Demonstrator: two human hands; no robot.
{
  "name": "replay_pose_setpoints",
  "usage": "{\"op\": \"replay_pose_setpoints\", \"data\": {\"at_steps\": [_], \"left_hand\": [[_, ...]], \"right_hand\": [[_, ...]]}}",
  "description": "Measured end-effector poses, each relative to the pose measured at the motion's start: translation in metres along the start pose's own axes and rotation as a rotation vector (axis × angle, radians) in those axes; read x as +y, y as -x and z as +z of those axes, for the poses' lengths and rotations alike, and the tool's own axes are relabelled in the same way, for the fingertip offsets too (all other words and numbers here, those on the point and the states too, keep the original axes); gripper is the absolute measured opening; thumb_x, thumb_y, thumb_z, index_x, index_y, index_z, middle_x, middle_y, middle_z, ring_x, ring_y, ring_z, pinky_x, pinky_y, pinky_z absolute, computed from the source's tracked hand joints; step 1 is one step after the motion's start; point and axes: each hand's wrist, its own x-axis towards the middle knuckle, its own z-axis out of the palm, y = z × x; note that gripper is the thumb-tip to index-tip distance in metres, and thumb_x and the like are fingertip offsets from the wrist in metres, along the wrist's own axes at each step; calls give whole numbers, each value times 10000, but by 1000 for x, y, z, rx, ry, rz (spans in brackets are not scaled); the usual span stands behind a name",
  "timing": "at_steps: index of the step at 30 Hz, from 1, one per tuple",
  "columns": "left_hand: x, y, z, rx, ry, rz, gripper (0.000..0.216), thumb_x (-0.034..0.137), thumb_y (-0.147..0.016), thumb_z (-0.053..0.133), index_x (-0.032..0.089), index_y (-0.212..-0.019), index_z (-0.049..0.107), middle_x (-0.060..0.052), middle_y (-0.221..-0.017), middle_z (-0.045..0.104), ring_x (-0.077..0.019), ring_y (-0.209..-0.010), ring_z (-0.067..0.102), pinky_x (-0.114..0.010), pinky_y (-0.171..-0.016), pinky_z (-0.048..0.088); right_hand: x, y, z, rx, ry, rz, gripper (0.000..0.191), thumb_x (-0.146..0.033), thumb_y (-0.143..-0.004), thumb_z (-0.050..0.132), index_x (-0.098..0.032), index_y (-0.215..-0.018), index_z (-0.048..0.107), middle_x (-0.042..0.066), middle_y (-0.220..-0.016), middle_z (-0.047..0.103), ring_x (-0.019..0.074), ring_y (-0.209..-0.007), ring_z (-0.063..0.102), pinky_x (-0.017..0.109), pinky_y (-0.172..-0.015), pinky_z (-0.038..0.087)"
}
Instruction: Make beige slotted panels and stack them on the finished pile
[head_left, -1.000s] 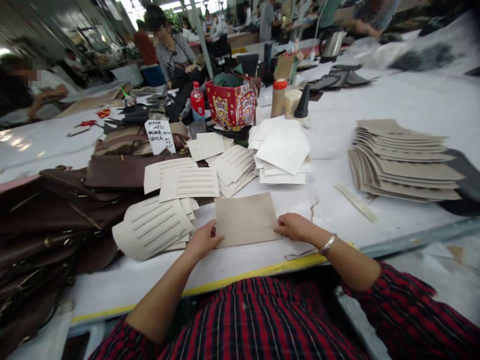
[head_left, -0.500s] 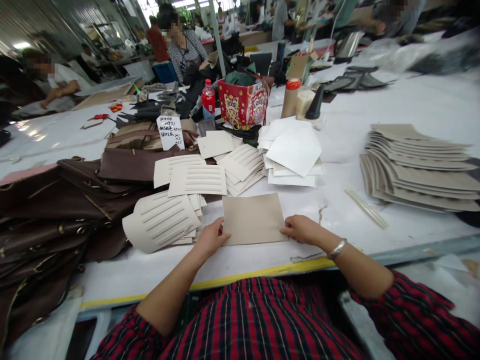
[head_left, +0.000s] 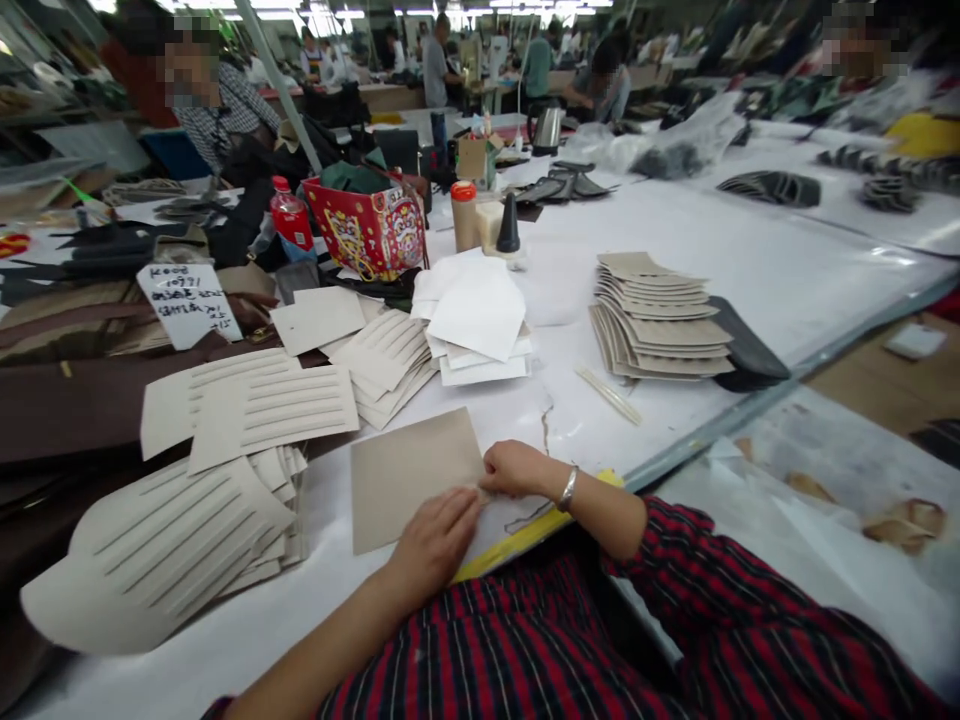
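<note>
The left hand (head_left: 435,540) is laid flat, palm down, fingers pointed toward one o'clock. The right hand (head_left: 514,468) is curled, fingertips drawn together, pointed toward nine o'clock.

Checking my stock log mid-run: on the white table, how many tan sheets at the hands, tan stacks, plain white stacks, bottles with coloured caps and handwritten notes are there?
Tan sheet, touched by the left hand and right hand: 1
Tan stack: 1
Plain white stack: 1
Bottles with coloured caps: 2 (red-capped bottle, orange-capped bottle)
Handwritten note: 1
Total: 6
</note>
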Motion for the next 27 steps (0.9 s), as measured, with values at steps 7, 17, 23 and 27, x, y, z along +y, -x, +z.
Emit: {"op": "replay_pose_setpoints", "data": {"at_steps": [7, 17, 23, 27], "left_hand": [[2, -21, 18, -110, -58, 48, 358, 244, -848, 442, 241, -1202, 490, -84, -1165, 561, -273, -1046, 484, -428, -863, 371], [9, -33, 9, -69, -264, 128, 245, 222, -849, 452, 175, -1067, 554, -76, -1048, 601, -202, -948, 515, -356, -798, 439], [8, -50, 14, -30, -157, -75, 208, 227, -856, 425, 157, -999, 559, -96, -1073, 566, -184, -970, 527, -329, -848, 454], [6, -62, 19, -87, -223, -207, 322, 272, -848, 434, 141, -1141, 471, -127, -1210, 501, -223, -1063, 497, -384, -889, 436]], "right_hand": [[21, -17, -13, -120, -170, -94, 305, -378, -750, 510, -110, -789, 650, 55, -597, 647, 100, -458, 538, 184, -464, 367], [35, -60, -39, -125, -230, -276, 165, -255, -665, 551, -113, -692, 631, 9, -544, 590, 82, -453, 500, 174, -451, 348], [30, -58, -36, -70, -86, -267, 180, -255, -645, 548, -130, -721, 652, 34, -599, 629, 111, -516, 533, 191, -465, 330], [30, -65, -47, 14, 35, -315, 225, -311, -629, 578, -130, -736, 659, 62, -685, 656, 141, -592, 546, 206, -475, 318]]}}
